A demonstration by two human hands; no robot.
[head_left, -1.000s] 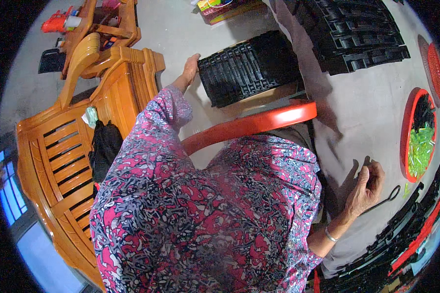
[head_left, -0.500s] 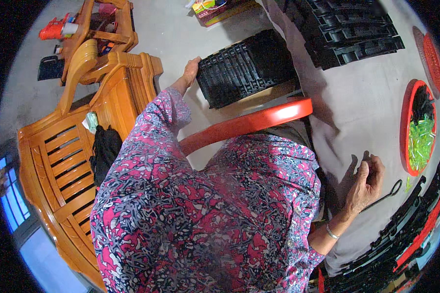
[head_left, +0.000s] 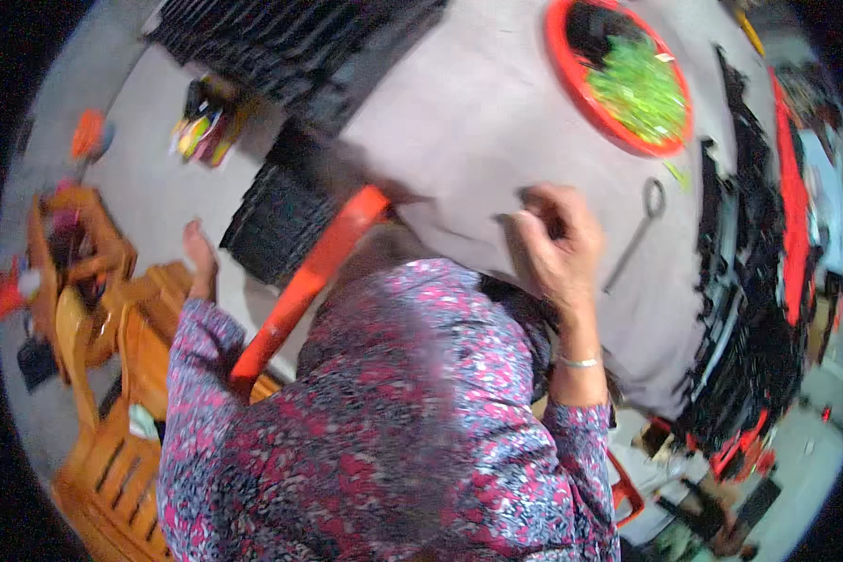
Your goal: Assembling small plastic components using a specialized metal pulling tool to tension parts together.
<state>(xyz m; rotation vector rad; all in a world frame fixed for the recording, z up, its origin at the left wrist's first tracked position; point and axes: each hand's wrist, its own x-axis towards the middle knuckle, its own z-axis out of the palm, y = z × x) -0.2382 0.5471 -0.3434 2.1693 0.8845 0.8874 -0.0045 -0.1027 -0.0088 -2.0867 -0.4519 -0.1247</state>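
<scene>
My left hand (head_left: 199,251) is stretched out at the left, its fingers blurred but apart, holding nothing. It is nearest to a stack of ribbed black plastic pieces (head_left: 276,220), with a gap between them. My right hand (head_left: 564,244) hovers over the grey cloth-covered surface (head_left: 459,122), thumb and fingers curled together. Something dark shows by its fingertips; I cannot tell whether it is a small piece or shadow. Right of that hand lies a thin rod with a looped end (head_left: 654,199). Beyond is a round red tray (head_left: 571,84) of small green tubes (head_left: 639,89) and black pieces (head_left: 601,33).
A curved red plastic bar (head_left: 309,281) rises before my body. More ribbed black pieces (head_left: 281,37) lie at the far left. Black strips (head_left: 745,281) and a red strip (head_left: 792,206) line the right side. A wooden bench (head_left: 122,478) stands at the lower left.
My view has swung to the right, so everything shifts left and turns. My left hand has come off the ribbed black stack. The right hand stays curled above the cloth.
</scene>
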